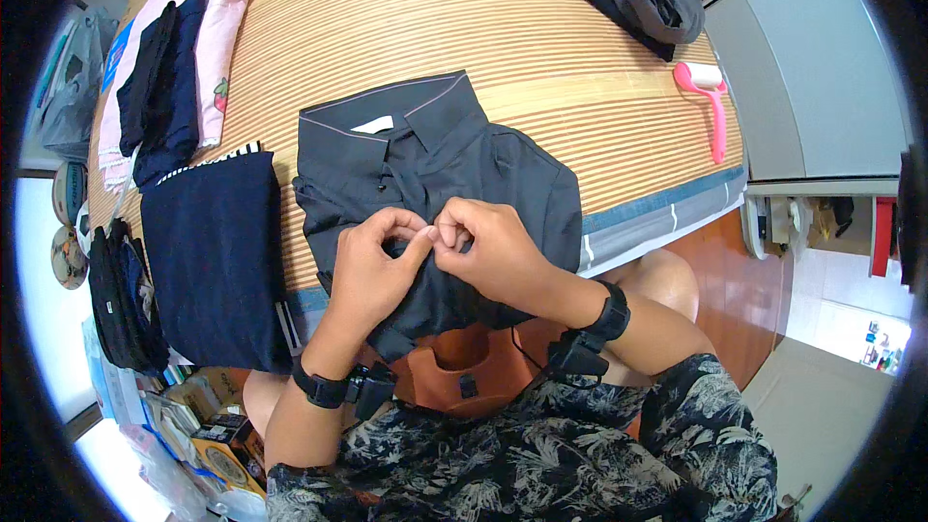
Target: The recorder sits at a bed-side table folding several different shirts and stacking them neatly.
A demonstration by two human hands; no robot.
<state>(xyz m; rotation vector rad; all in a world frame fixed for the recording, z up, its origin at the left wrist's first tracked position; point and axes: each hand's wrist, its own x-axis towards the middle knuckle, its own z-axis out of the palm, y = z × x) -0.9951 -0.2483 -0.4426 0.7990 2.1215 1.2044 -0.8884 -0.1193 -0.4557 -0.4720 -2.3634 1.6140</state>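
Note:
A dark grey collared shirt (536, 179) lies on the striped mat in front of me, its collar at the far end and a small white label inside the neck. My left hand (372, 266) and my right hand (495, 256) meet over its front opening. Thumbs and fingertips of both are pinched together on the shirt's front edge. Any button between the fingertips is hidden. The shirt's lower end hangs over the mat's near edge toward my lap.
Left of the shirt sits a folded navy garment (215, 251), with dark clothes and a pink cloth (227, 39) beyond. A dark garment pile (657, 0) is at the far right. A pink-handled lint roller (717, 121) lies near the mat's right edge.

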